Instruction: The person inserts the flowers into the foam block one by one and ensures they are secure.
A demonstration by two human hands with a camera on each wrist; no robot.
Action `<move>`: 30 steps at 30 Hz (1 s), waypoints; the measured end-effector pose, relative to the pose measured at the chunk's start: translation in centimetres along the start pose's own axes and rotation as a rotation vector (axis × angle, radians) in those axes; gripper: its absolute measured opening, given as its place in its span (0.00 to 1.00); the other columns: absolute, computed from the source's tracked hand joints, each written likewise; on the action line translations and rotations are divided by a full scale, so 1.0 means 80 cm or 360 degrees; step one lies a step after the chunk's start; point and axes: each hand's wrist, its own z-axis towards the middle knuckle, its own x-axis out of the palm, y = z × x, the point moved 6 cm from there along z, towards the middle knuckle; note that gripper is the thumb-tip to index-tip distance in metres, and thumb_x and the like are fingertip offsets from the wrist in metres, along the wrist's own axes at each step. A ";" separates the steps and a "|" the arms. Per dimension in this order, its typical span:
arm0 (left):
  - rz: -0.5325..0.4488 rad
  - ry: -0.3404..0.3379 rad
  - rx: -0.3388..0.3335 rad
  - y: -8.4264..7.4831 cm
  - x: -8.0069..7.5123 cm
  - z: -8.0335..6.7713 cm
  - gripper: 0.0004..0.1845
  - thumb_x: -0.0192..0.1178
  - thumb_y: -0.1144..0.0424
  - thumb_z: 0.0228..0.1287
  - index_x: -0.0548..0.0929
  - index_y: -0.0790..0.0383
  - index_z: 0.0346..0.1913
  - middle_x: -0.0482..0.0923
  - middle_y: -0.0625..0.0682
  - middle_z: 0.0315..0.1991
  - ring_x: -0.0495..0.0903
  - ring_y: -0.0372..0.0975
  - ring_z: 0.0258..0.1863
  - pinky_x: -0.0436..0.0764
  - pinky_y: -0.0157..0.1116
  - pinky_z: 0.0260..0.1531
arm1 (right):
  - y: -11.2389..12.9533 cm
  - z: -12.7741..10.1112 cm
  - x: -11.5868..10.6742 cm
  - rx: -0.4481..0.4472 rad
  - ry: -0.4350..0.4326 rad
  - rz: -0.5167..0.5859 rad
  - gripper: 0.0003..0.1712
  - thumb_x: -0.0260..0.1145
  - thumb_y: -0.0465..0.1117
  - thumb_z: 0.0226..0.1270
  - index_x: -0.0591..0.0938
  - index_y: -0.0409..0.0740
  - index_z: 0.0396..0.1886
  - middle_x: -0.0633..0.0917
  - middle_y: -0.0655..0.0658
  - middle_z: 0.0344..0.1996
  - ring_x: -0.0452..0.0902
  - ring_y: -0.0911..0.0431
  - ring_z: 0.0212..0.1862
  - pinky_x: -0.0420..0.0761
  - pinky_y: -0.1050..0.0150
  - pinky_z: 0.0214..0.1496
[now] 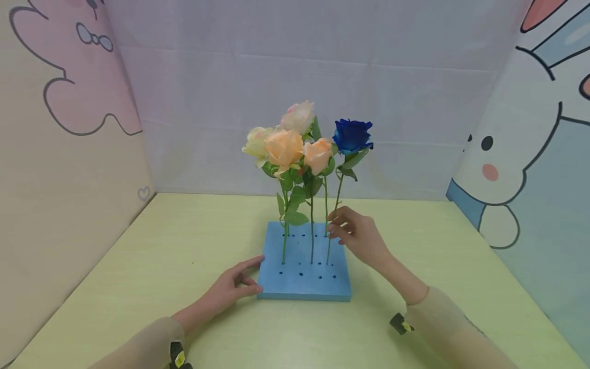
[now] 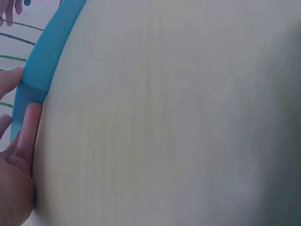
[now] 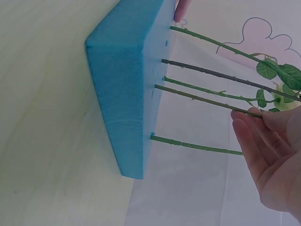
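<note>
A pale yellow-green table (image 1: 138, 266) fills the lower part of the head view, its surface faintly grained; behind it hangs a white sheet backdrop (image 1: 295, 77) (creased in long horizontal folds); on the left stands a beige panel (image 1: 55, 205) bearing a pink cartoon shape and a small outlined heart; on the right, a blue panel (image 1: 544, 230) shows a white cartoon rabbit; the light is soft and even.
</note>
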 end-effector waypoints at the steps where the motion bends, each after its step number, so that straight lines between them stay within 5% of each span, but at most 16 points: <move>1: 0.0000 0.0000 0.0003 0.000 0.000 0.000 0.38 0.69 0.55 0.61 0.66 0.49 0.74 0.65 0.58 0.73 0.80 0.35 0.41 0.73 0.30 0.30 | -0.001 0.000 0.000 0.0002 0.0001 0.0003 0.10 0.65 0.35 0.68 0.80 0.38 0.46 0.89 0.36 0.35 0.87 0.57 0.30 0.84 0.65 0.30; 26: -0.0017 0.0030 0.0012 0.003 0.001 0.001 0.39 0.68 0.55 0.62 0.65 0.48 0.75 0.63 0.57 0.74 0.80 0.35 0.42 0.72 0.30 0.31 | -0.008 -0.002 0.007 0.0025 0.0059 0.0033 0.03 0.63 0.33 0.70 0.80 0.43 0.42 0.88 0.42 0.34 0.86 0.59 0.31 0.83 0.66 0.29; 30: -0.0028 0.0029 0.0008 0.003 0.000 0.001 0.39 0.68 0.55 0.62 0.65 0.48 0.75 0.63 0.57 0.75 0.80 0.35 0.42 0.73 0.30 0.32 | -0.014 -0.004 0.009 0.0040 0.0061 0.0039 0.03 0.62 0.34 0.71 0.80 0.44 0.41 0.88 0.42 0.34 0.87 0.53 0.32 0.84 0.65 0.29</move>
